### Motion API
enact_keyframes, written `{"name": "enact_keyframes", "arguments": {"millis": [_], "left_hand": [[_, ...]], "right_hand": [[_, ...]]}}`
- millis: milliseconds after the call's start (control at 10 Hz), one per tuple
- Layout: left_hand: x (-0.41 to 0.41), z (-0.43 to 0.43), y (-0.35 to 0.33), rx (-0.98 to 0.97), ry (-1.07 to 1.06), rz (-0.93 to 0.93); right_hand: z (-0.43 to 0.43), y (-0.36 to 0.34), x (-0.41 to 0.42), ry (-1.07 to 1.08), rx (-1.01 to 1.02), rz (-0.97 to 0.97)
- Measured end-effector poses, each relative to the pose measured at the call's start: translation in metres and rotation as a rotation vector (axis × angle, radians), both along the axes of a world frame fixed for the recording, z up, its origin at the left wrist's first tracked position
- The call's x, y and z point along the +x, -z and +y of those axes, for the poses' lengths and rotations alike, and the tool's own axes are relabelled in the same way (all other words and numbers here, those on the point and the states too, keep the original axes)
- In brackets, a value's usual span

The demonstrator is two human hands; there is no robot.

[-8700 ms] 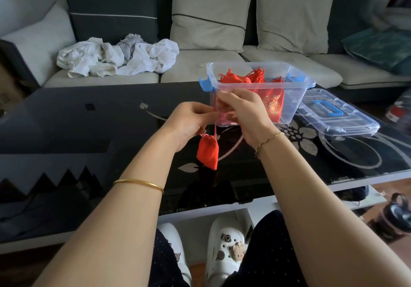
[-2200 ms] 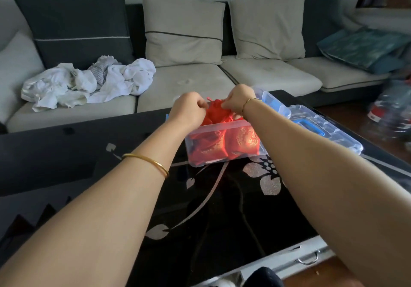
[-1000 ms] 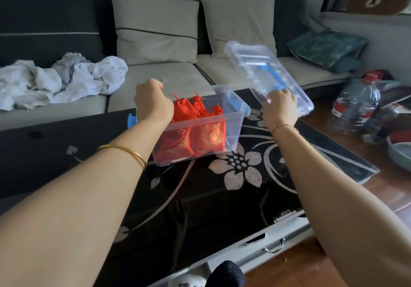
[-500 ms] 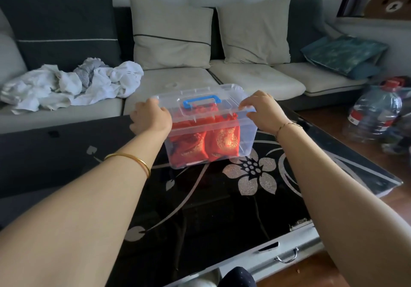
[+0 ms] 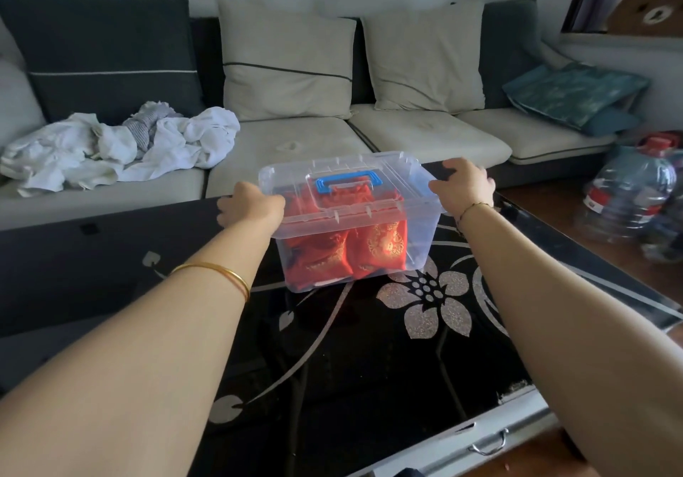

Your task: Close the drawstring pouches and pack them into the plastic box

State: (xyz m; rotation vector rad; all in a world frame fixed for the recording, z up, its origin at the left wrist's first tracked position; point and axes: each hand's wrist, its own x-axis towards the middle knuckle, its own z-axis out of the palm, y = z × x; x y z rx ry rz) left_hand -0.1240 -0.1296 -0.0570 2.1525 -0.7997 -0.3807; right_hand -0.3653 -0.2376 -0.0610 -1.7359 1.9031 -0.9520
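A grey sofa (image 5: 332, 136) fills the room from 9 to 3 o'clock, with a heap of white laundry (image 5: 111, 144) on its seat at 10 o'clock and large water bottles (image 5: 628, 188) on the floor at 3 o'clock. In front of it, a black glass tabletop (image 5: 369, 384) patterned with silver flowers carries the clear plastic box (image 5: 417, 247), which stands near the tabletop's 12 o'clock edge. Its lid (image 5: 391, 173) lies flat across the rim. Red drawstring pouches (image 5: 380, 243) with gold embroidery show through the near wall, packed side by side inside. A person reaches in with both arms. The left hand (image 5: 251, 206) has its grip clamped on the box's 9 o'clock end at rim level. The right hand (image 5: 462, 184) has its grip clamped on the 3 o'clock end, fingers curled over the lid's edge. A blue handle (image 5: 348, 180) lies folded flat at the centre of the lid. The packing appears complete, and the step in hand looks to be securing the lid; whether the end latches are snapped shut is hidden behind the hands. The next move likely calls for even downward pressure at both ends until each latch catches, with care that no pouch is trapped under the rim.
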Motion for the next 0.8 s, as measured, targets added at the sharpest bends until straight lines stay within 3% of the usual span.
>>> {"name": "enact_keyframes", "arguments": {"millis": [100,200,300,600,700,800], "left_hand": [[0.002,0.001,0.0,-0.092,-0.022,0.327],[0.002,0.0,0.003,-0.19,-0.047,0.306],[-0.004,0.0,0.005,-0.234,-0.064,0.15],[-0.005,-0.002,0.008,-0.235,-0.044,0.024],[0.002,-0.001,0.01,-0.238,-0.001,0.06],[0.011,0.008,-0.002,-0.417,0.08,0.072]], "right_hand": [[0.002,0.01,-0.001,-0.003,0.272,-0.51],[-0.001,0.016,0.002,-0.004,0.219,-0.667],[-0.005,0.012,0.006,0.004,0.046,-0.557],[-0.01,0.009,0.008,-0.048,-0.039,-0.296],[-0.012,0.009,0.006,-0.103,-0.005,-0.286],[-0.01,0.0,-0.009,-0.081,-0.139,-0.443]]}}
